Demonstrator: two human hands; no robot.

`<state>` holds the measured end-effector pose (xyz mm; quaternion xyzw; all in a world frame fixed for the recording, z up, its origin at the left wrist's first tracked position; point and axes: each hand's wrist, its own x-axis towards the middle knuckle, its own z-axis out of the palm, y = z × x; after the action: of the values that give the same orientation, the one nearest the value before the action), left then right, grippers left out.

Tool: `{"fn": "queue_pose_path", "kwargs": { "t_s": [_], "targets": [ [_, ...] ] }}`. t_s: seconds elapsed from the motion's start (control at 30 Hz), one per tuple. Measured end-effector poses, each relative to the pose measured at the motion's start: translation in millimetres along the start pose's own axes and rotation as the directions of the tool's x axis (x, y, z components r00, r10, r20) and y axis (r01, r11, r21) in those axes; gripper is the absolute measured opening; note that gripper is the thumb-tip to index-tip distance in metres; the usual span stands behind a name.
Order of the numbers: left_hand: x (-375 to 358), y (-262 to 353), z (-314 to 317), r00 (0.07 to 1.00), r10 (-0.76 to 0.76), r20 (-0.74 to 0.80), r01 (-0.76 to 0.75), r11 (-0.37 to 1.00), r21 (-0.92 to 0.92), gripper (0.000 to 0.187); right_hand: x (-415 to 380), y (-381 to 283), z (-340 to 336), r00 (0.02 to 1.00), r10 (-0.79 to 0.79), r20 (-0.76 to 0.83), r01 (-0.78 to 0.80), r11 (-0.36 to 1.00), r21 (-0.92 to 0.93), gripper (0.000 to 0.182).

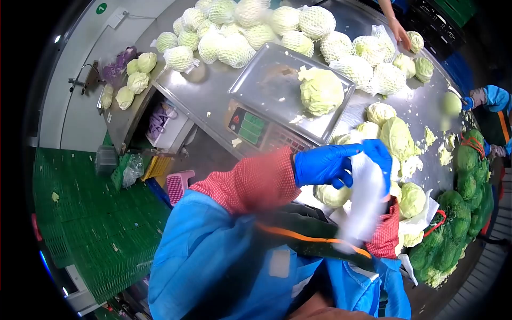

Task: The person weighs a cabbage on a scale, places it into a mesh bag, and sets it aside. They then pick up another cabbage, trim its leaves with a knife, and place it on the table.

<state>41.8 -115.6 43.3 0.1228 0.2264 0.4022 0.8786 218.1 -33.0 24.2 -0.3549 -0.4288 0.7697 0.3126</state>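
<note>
Both my hands wear blue gloves and meet near the front edge of the metal table. My left hand (324,164) has its fingers closed at the top of a white net sleeve (362,205), which hangs down blurred. My right hand (378,160) grips the same sleeve from the other side. Just beyond them, a bare cabbage (321,92) sits on the steel tray of a scale (256,69). The scale's green display (250,127) faces me. Loose cabbages (397,136) lie beside and under my hands, partly hidden by them.
Net-wrapped cabbages (229,48) crowd the table's far side. Green net sacks of cabbages (453,224) stand at right. A co-worker's hand (400,33) reaches in at the top; another person in blue sleeves (496,98) is at right. Green crates (96,213) lie at lower left.
</note>
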Motion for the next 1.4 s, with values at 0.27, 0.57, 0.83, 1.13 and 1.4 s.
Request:
{"fn": "queue_pose_path", "kwargs": {
  "t_s": [0.27, 0.57, 0.83, 1.13, 1.4],
  "targets": [
    [-6, -39, -40, 0.753, 0.425, -0.502, -0.142, 0.85, 0.507, 0.039, 15, -6, 36, 0.59, -0.669, 0.453, 0.652, 0.063, -0.755, 0.005],
    [11, -33, -97, 0.803, 0.543, -0.246, 0.081, 0.309, 0.948, 0.028, 20, 30, 43, 0.964, -0.155, 0.216, 0.223, 0.915, -0.336, 0.015],
    [-13, -20, -58, 0.794, 0.606, 0.049, -0.082, 0.026, 0.996, 0.028, -15, -27, 80, 0.987, 0.045, 0.154, 0.04, 0.858, -0.512, 0.022],
    [-37, 6, -48, 0.925, 0.3, -0.233, -0.319, 0.946, -0.049, 0.036, 15, 10, 45, 0.711, 0.167, 0.683, 0.049, 0.957, -0.286, 0.025],
    [-66, 79, -96, 0.878, 0.438, -0.193, 0.088, 0.247, 0.965, 0.041, 62, -6, 9, 0.994, 0.049, 0.102, -0.03, 0.984, -0.178, 0.016]
  ]
}}
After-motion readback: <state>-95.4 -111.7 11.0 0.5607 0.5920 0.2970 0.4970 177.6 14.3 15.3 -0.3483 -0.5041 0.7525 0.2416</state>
